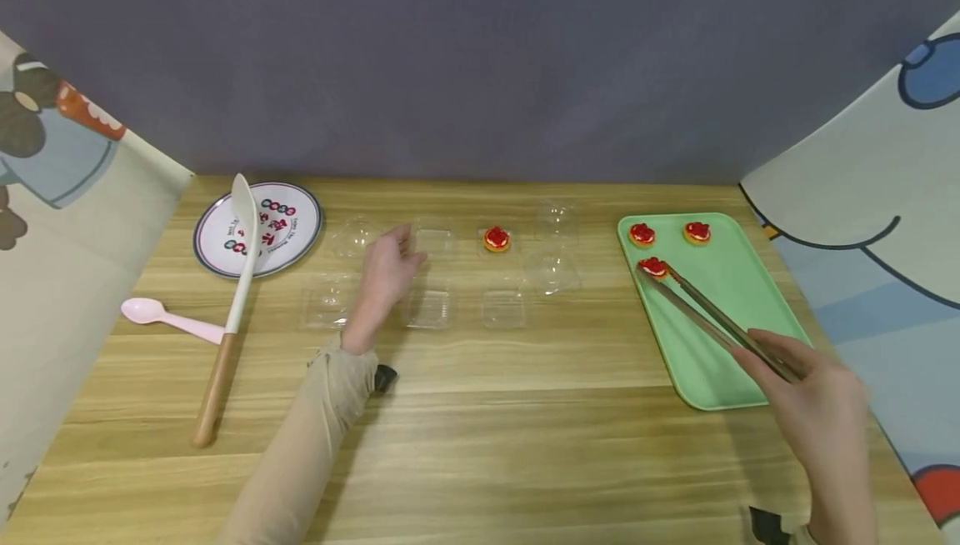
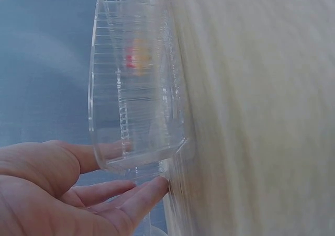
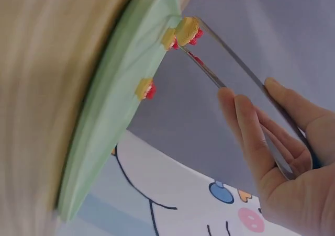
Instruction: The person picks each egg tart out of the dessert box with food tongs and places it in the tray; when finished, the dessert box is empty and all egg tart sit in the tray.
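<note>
My right hand [image 1: 813, 407] grips a pair of metal tongs [image 1: 720, 320], also seen in the right wrist view. Between the tong tips is a small tart [image 1: 653, 267] with red topping, over the left side of the green tray [image 1: 742, 303]; whether it touches the tray I cannot tell. Two similar tarts, a left one [image 1: 642, 234] and a right one [image 1: 697, 232], sit on the tray's far part. My left hand [image 1: 386, 270] reaches among clear plastic containers, fingers extended beside the back middle container [image 1: 435, 241]. In the left wrist view, a clear container [image 2: 141, 84] partly overlaps the left hand's fingers.
Another tart [image 1: 497, 239] sits in a clear container in the back row. More clear containers [image 1: 504, 308] stand around it. At the left lie a patterned plate [image 1: 288, 241], a long white spoon with a wooden handle [image 1: 238, 303] across it, and a pink spoon [image 1: 176, 320].
</note>
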